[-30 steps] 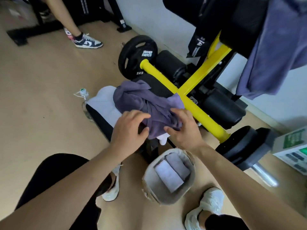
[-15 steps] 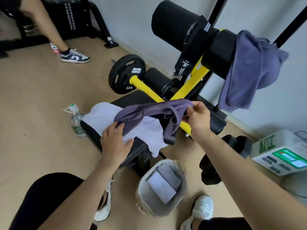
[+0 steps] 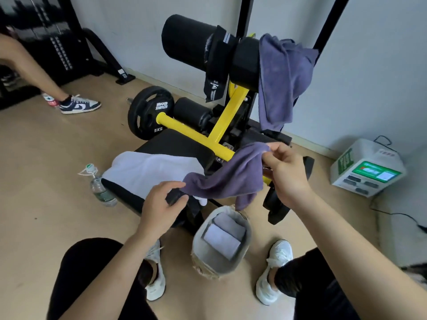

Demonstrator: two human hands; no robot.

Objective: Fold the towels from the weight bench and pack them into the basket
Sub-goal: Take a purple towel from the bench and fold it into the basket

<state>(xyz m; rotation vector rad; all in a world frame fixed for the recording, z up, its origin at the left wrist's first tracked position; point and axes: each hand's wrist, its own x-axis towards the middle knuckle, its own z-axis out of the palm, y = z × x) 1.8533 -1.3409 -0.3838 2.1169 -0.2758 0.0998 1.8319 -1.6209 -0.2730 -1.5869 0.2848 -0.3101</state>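
A purple towel (image 3: 233,179) hangs stretched in the air between my hands, above the bench's near end. My right hand (image 3: 283,167) pinches its upper right corner. My left hand (image 3: 161,204) grips its lower left corner. Under it a white towel (image 3: 150,172) lies spread on the black weight bench (image 3: 178,144). A second purple towel (image 3: 282,79) is draped over the upper black roller pad. The grey basket (image 3: 203,257) stands on the floor between my feet and holds two folded towels, one white (image 3: 221,241) and one grey.
A water bottle (image 3: 101,190) stands on the floor left of the bench. A 5 kg plate (image 3: 150,114) sits on the yellow bar. A white and green box (image 3: 367,169) is by the wall on the right. Another person's leg and sneaker (image 3: 78,105) are at far left.
The purple towel was bunched on the bench; both hands have lifted it and pulled it apart, the right hand rising to the right. The white towel beneath is now uncovered.
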